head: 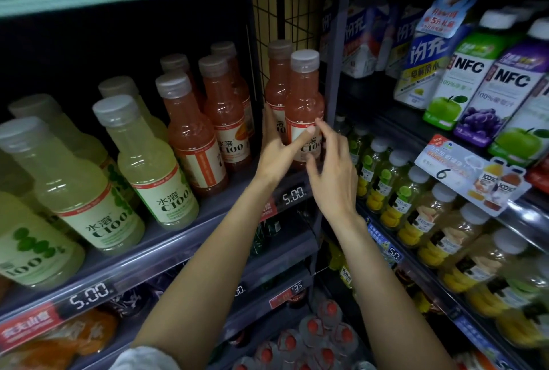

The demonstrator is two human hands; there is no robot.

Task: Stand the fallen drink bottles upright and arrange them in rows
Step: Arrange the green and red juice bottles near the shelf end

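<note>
A pink-orange C100 bottle (304, 93) with a grey cap stands upright at the right end of the shelf (166, 246), close in front of a second one (277, 75). My left hand (274, 153) grips the front bottle low down, thumb across its label and fingers behind its left side. My right hand (332, 173) hovers at the bottle's right side with fingers apart, the index tip touching the label edge. More pink-orange bottles (193, 135) and pale green C100 bottles (145, 162) stand upright to the left in rows.
A black wire grid (285, 10) and a grey post close off the shelf's right end. Beyond it are juice cartons (472, 78) and small fruit drink bottles (416, 209). Price strips run along the shelf fronts. Red-capped bottles (312, 337) fill the shelf below.
</note>
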